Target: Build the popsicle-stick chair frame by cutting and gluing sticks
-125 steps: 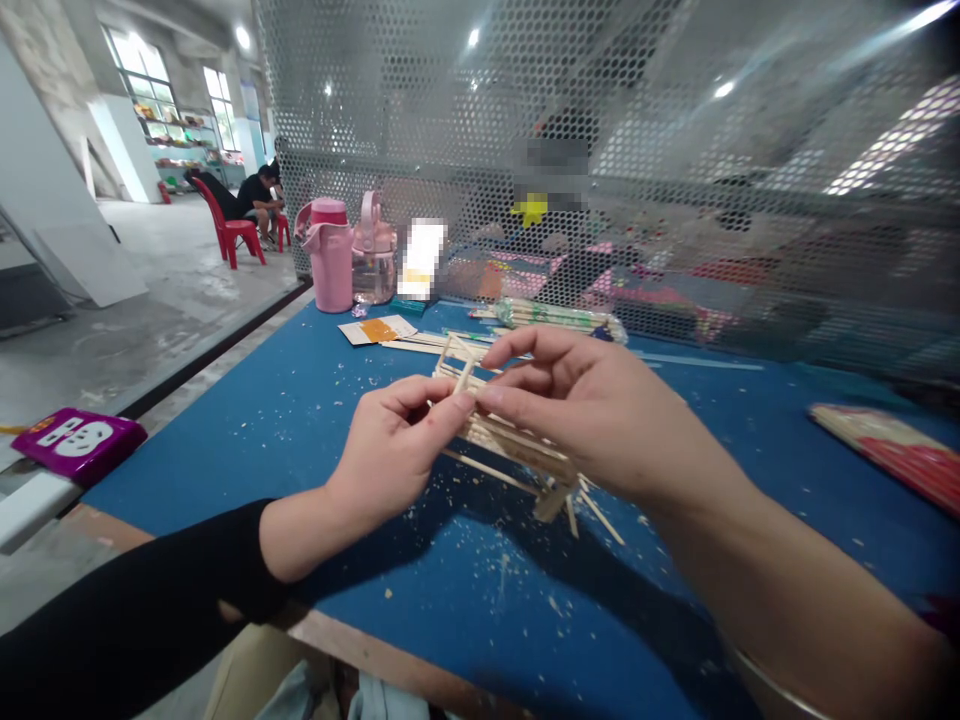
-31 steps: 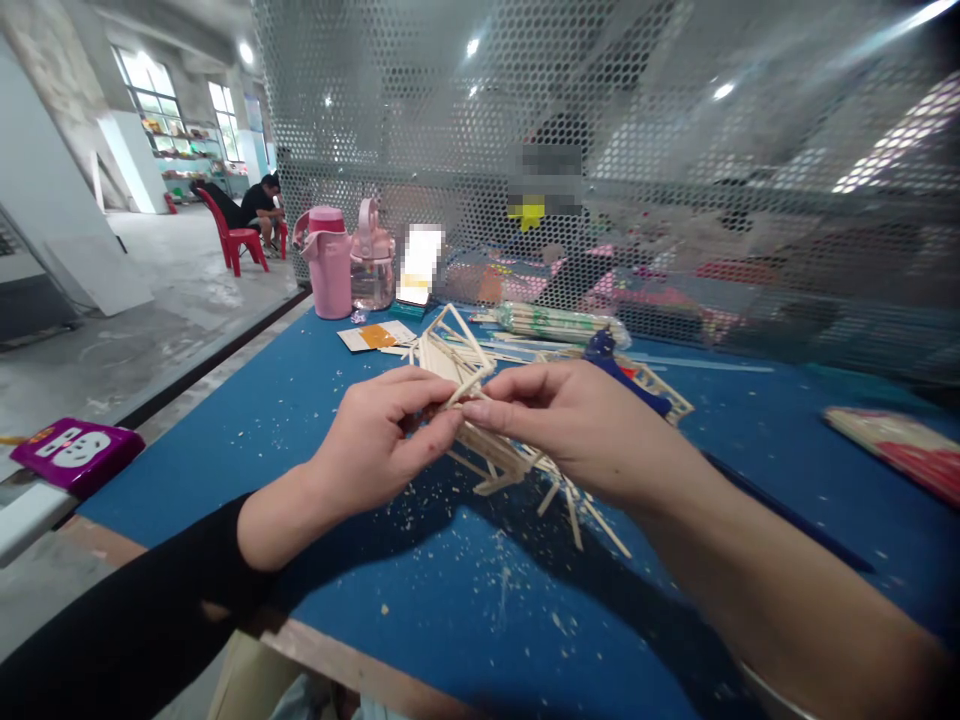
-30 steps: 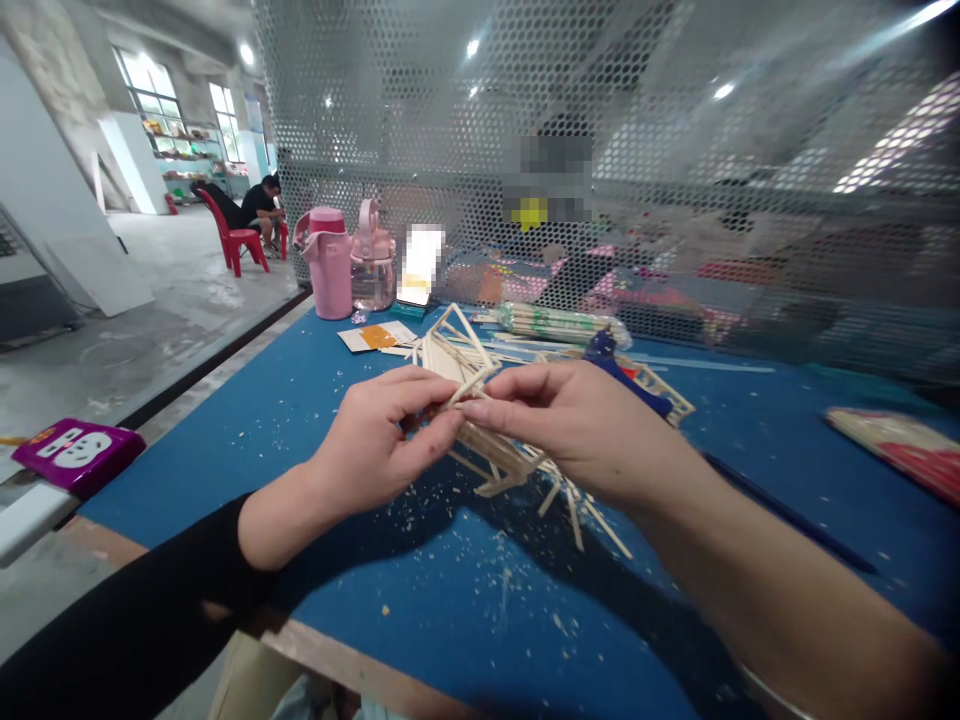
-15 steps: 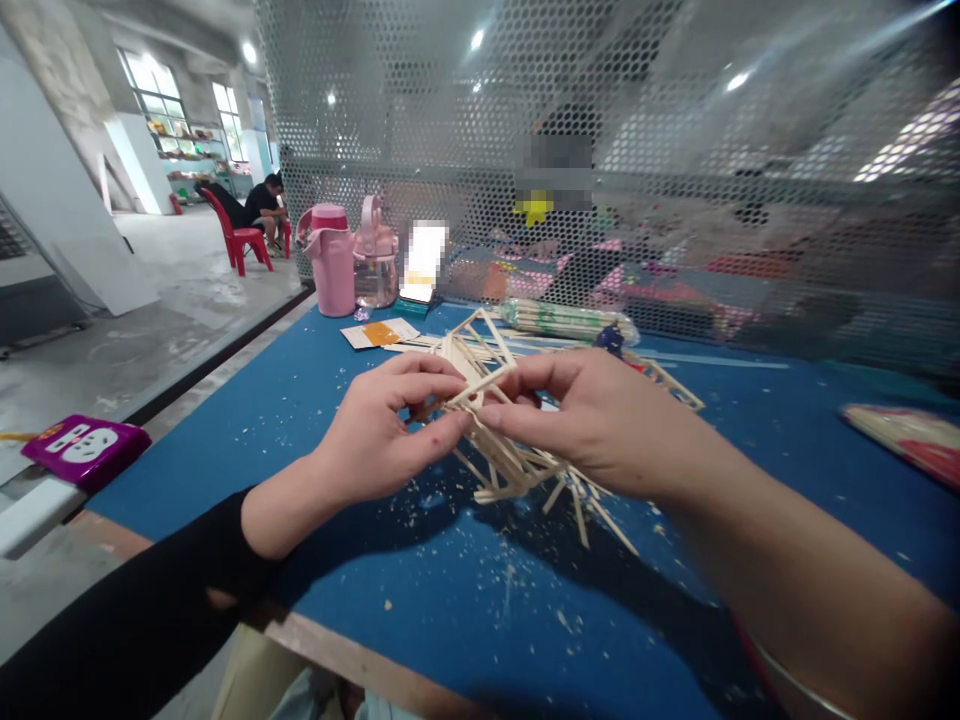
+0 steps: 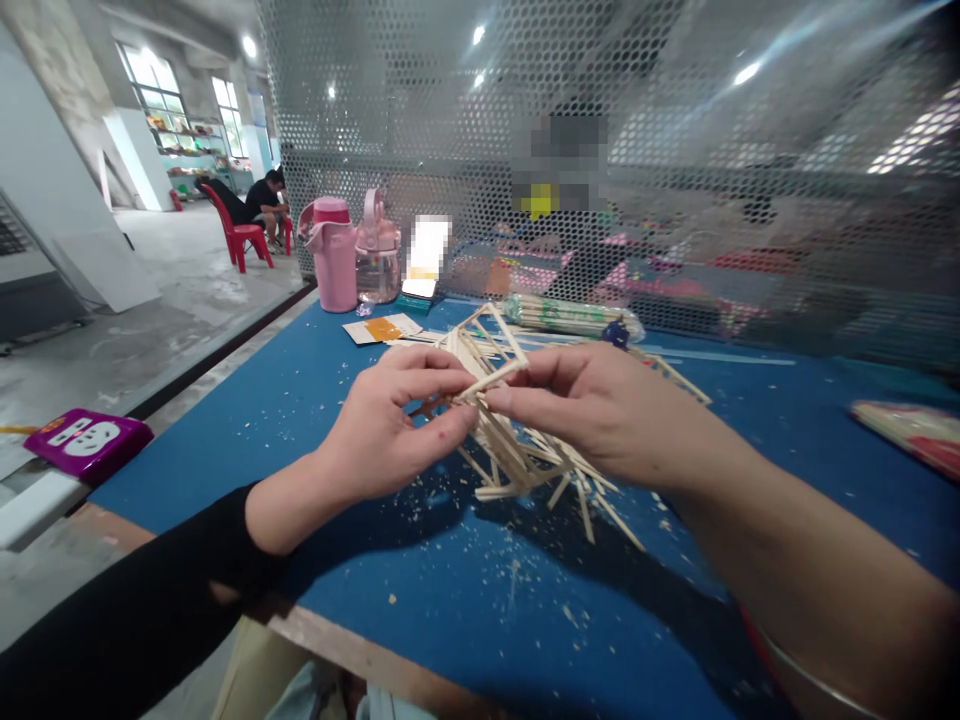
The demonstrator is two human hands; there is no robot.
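Observation:
Both hands are on a small model frame (image 5: 504, 440) built of thin pale wooden sticks, held just above the blue table. My left hand (image 5: 401, 420) pinches its left side between thumb and fingers. From the right, my right hand (image 5: 592, 405) pinches the same frame near its upper joint, thumb and forefinger close to the left fingertips. A square of sticks juts up at the top of the frame. Its inner parts are partly hidden by my fingers. Loose wooden sticks (image 5: 586, 505) lie beneath and to the right of it.
On the blue table (image 5: 300, 380) are wood crumbs, a card (image 5: 382, 328), a wrapped stick bundle (image 5: 574, 315) and another packet (image 5: 907, 432). A pink flask (image 5: 335, 260), clear bottle (image 5: 377, 265) and phone (image 5: 425, 255) stand behind. A purple power strip (image 5: 88, 442) sits left; perforated metal mesh (image 5: 420, 120) rises behind.
The view has shifted very slightly. The fingertips have moved a little on the stick frame, with the right thumb somewhat higher; both hands keep their hold.

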